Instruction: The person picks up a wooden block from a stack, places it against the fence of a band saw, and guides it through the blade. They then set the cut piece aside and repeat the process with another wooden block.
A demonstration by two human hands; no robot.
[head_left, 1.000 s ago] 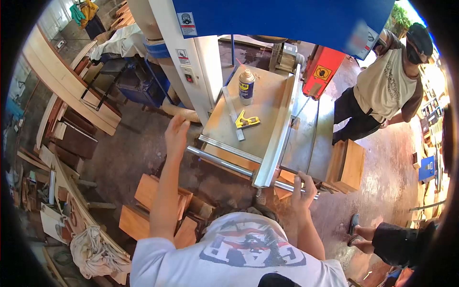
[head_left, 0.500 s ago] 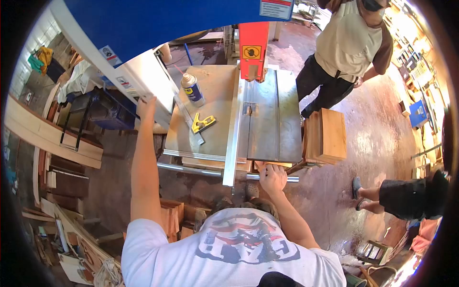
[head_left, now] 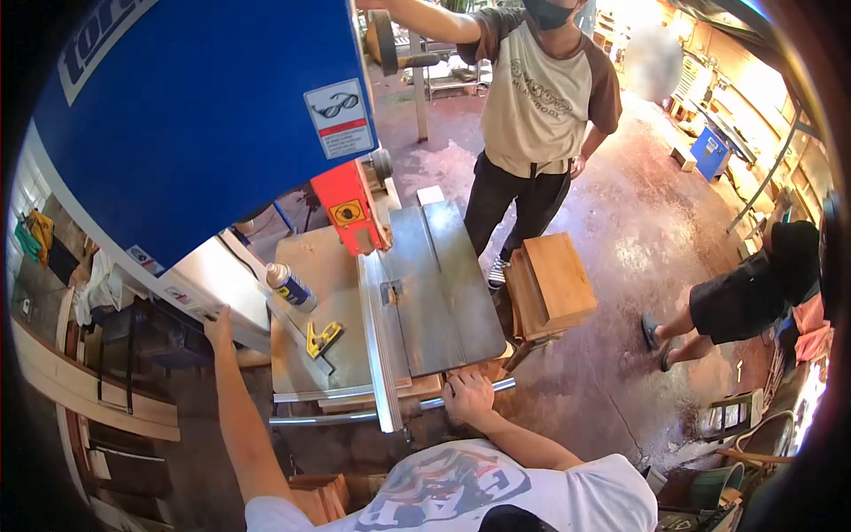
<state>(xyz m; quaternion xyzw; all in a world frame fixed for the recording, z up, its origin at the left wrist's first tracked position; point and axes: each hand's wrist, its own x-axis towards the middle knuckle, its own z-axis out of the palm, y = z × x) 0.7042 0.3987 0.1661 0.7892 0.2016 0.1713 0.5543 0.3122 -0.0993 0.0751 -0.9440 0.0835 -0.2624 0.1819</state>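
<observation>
"Two bare hands are seen; where is each one placed?"

"The left hand (head_left: 217, 326) is set against the white column (head_left: 226, 282), below the blue housing (head_left: 213, 115). The right hand (head_left: 468, 397) is laid over the silver rail (head_left: 503, 385), which is run along the near edge of the desk (head_left: 448, 310)."

"And the fingers?"

"On the right they are bent and held side by side; whether the rail is gripped or merely covered cannot be told. On the left they are shown too small to be judged spread or pressed together."

"What is carried by the desk?"

"On its tan part, a spray can (head_left: 291, 288) is stood near the column, and a yellow-bodied square (head_left: 323, 340) is laid just beside it. The metal fence (head_left: 381, 363) is set lengthwise between the tan part and the grey part, and the red guard (head_left: 344, 208) is held above its far end."

"What is seen around it?"

"Wooden blocks (head_left: 557, 282) are stacked to the right. Behind them, a person in a beige shirt (head_left: 532, 111) is seen with one arm raised toward the housing. Farther right, a person in dark shorts (head_left: 729, 300) is partly shown."
</observation>
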